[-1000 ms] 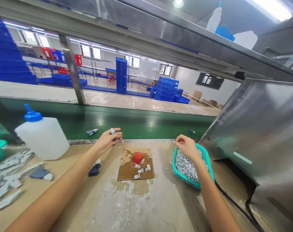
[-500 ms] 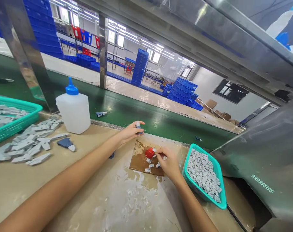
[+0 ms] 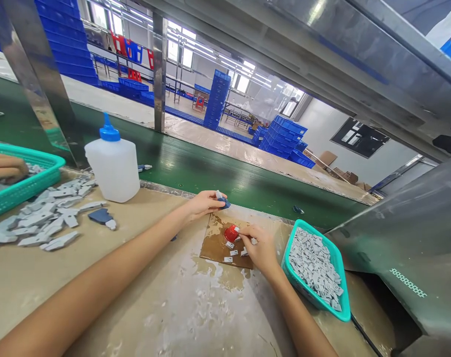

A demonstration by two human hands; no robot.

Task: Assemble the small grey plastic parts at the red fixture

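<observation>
Several white pieces (image 3: 233,253), illegibly marked

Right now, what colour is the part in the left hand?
The part is dark blue with a whitish end, best in the head view.

The right hand (image 3: 261,249) partly hides the small pale piece (image 3: 236,230) it pinches.

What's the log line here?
left hand: holds dark-blue part | right hand: pinches pale piece at red cup | right-side basket: holds grey pieces
</observation>
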